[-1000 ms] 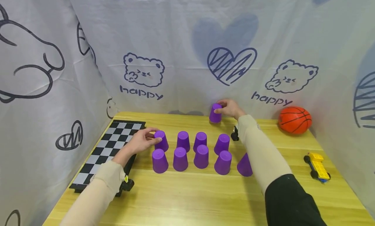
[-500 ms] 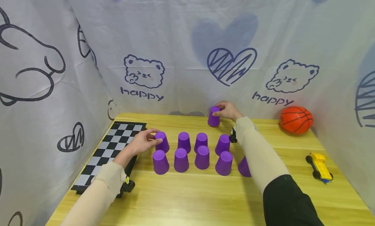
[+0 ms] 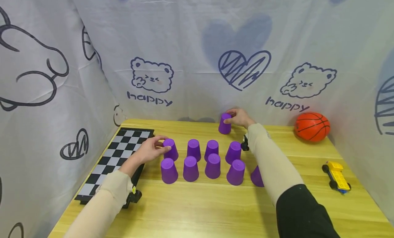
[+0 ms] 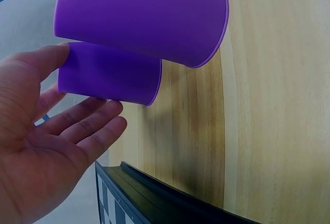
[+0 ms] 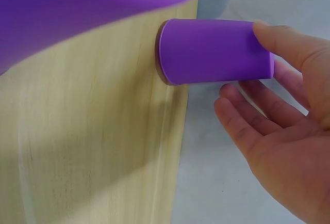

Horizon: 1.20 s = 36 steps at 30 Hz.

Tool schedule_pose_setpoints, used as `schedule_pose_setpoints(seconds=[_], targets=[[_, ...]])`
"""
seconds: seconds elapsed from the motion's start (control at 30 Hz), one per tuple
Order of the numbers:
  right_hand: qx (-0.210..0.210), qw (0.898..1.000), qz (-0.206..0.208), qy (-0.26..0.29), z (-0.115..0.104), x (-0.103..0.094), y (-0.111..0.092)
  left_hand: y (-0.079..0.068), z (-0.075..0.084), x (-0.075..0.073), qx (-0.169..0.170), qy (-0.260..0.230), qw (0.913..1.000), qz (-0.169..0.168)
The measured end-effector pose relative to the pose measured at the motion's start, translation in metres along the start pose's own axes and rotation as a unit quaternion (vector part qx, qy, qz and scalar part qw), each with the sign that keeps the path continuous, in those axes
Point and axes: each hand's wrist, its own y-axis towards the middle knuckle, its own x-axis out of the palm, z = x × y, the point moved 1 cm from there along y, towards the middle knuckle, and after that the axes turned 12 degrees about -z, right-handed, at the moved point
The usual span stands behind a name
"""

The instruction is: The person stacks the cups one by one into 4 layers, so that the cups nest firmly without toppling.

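Upside-down purple plastic cups stand in two rows across the table's middle. In the head view my left hand (image 3: 149, 149) pinches the back row's leftmost cup (image 3: 171, 150) near its top, thumb on the near side. The left wrist view shows that cup (image 4: 108, 74) between thumb and fingers, partly covered by a nearer front-row cup (image 4: 139, 15). Behind the rows, my right hand (image 3: 241, 117) grips a separate cup (image 3: 225, 124) by its narrow upper end. In the right wrist view this cup's (image 5: 216, 51) wide rim is right at the tabletop close to the far edge.
A black-and-white checkered board (image 3: 114, 159) lies at the table's left side, beside my left forearm. An orange basketball (image 3: 312, 126) sits at the back right, with a yellow toy car (image 3: 337, 176) in front of it. My right sleeve (image 3: 272, 155) partly covers the right front-row cup (image 3: 257, 176).
My right hand has lowered its cup slightly and brought it a little nearer and to the left. My left hand stays at its cup.
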Motion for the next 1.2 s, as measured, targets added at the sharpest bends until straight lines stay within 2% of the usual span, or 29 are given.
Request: schedule_pose_setpoints(seconds=[0.2,0.37,0.53,0.67,0.8,0.9,1.03,1.2], targets=[[0.003,1.000,-0.004,-0.022,0.003,0.000,-0.001,0.000,0.000,0.002,0.006,0.009,0.9999,0.001],[0.004,1.000,-0.012,-0.017,0.005,-0.008,-0.012,0.004,0.003,0.004,0.018,0.022,0.9996,-0.003],[-0.002,0.999,-0.026,-0.046,-0.009,-0.028,-0.032,0.007,0.010,-0.008,0.027,0.033,0.9985,0.033],[-0.019,0.995,-0.032,-0.087,-0.021,-0.043,-0.052,0.016,0.029,-0.022,0.035,0.049,0.9963,0.061],[-0.059,0.990,-0.030,-0.122,-0.028,-0.047,-0.075,0.026,0.055,-0.027,0.052,0.070,0.9936,0.071],[-0.081,0.988,-0.021,-0.132,-0.025,-0.044,-0.099,0.036,0.075,-0.026,0.073,0.075,0.9923,0.066],[-0.091,0.987,-0.007,-0.135,-0.015,-0.036,-0.134,0.051,0.098,-0.023,0.097,0.071,0.9909,0.061],[-0.102,0.987,0.017,-0.121,-0.003,-0.022,-0.172,0.069,0.118,-0.020,0.101,0.067,0.9908,0.060]])
